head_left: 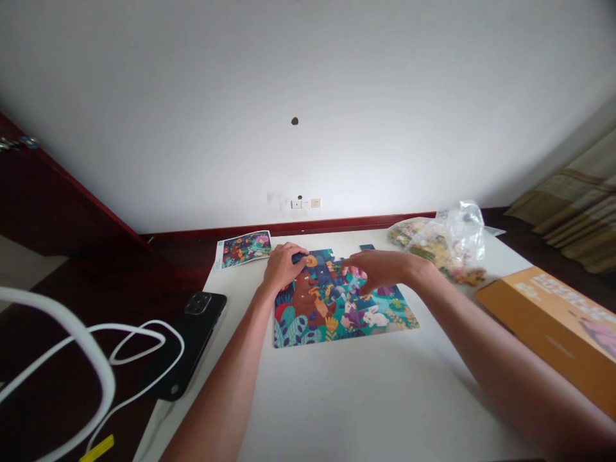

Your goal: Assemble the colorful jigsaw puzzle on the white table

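A colourful jigsaw puzzle (pixel 317 301) with a bear, rabbits and flowers lies largely assembled on the white table. Its upper edge is uneven, with gaps near the middle. My left hand (pixel 283 264) rests on the upper left corner, thumb apart from the fingers. Over the upper right part hovers or rests my right hand (pixel 378 266), its fingers bent and the thumb apart; no piece shows in it. A dark blue puzzle piece (pixel 366 246) lies just beyond that hand, and the hand and forearm hide part of the puzzle's right side.
A printed picture sheet (pixel 244 249) lies at the back left of the table (pixel 337 398). Clear plastic bags with puzzle pieces (pixel 440 247) sit at the back right, near an orange box (pixel 553 321). A black phone (pixel 192 346) and white cable (pixel 103 359) are at the left edge.
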`<state>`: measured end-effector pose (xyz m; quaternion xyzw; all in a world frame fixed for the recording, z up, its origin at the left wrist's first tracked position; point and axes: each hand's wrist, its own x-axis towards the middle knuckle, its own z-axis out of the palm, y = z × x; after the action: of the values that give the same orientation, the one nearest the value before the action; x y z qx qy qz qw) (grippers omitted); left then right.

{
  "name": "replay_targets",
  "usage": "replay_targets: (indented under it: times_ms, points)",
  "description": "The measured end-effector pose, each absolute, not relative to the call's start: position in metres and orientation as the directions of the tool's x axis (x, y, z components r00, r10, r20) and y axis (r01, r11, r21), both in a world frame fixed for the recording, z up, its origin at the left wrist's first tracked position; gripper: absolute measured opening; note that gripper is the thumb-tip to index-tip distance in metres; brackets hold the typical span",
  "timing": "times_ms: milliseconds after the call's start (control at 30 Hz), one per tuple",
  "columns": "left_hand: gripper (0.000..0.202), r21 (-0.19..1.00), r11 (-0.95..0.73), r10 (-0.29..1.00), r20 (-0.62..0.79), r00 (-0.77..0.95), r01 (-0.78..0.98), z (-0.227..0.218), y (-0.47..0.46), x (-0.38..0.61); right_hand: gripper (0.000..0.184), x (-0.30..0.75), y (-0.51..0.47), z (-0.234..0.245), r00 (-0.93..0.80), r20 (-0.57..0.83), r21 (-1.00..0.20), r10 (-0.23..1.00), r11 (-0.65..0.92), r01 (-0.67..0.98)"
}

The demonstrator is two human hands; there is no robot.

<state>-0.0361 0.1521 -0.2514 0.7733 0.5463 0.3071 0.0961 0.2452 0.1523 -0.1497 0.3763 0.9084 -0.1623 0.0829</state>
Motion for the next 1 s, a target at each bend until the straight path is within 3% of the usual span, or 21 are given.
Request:
replay_targets:
  times_ms: [333,533,767,1000]
  points:
    - [0.016,0.506,-0.379,0.907,0.369,0.203,0.774,-0.255,0.155,-0.036,0.047,0.202,0.132,-0.165,-0.865,-0.146,-0.348,0.48,0.794,0.499]
    - [0.015,0.504,-0.385,0.905,0.372,0.207,0.774,-0.255,0.155,-0.037,0.039,0.202,0.138,-0.175,-0.85,-0.11,-0.352,0.514,0.78,0.517]
    - [0.016,0.501,-0.386,0.903,0.378,0.206,0.774,-0.255,0.154,-0.036,0.026,0.219,0.166,-0.186,-0.711,-0.008,-0.264,0.703,0.684,0.68]
    - [0.016,0.492,-0.388,0.901,0.38,0.21,0.779,-0.254,0.154,-0.036,0.031,0.226,0.166,-0.181,-0.73,-0.042,-0.246,0.682,0.701,0.669]
